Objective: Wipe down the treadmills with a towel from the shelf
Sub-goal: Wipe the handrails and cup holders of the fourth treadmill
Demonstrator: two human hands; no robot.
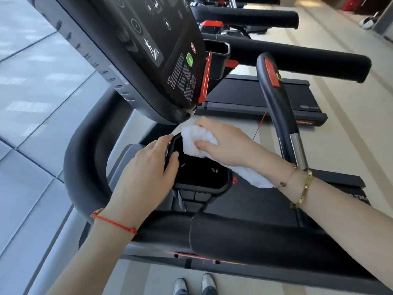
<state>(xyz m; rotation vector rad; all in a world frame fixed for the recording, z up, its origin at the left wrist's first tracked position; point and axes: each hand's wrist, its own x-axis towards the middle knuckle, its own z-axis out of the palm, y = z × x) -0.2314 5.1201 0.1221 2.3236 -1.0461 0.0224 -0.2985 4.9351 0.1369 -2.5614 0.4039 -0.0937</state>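
Note:
A black treadmill [244, 237] stands right in front of me, its console [148, 50] tilted above and a black tray [197, 173] below it. My right hand [225, 143] grips a white towel [195, 139] and presses it onto the far edge of that tray; the towel's loose end [253, 176] trails under my wrist. My left hand [146, 169] holds the tray's left rim, fingers curled over its edge.
A curved black handrail [85, 162] wraps the left side, and a padded front bar [255, 235] lies across below my arms. A red safety clip and cord [261, 122] hang at the right upright. More treadmills [276, 50] stand beyond. Grey floor tiles [32, 92] lie at left.

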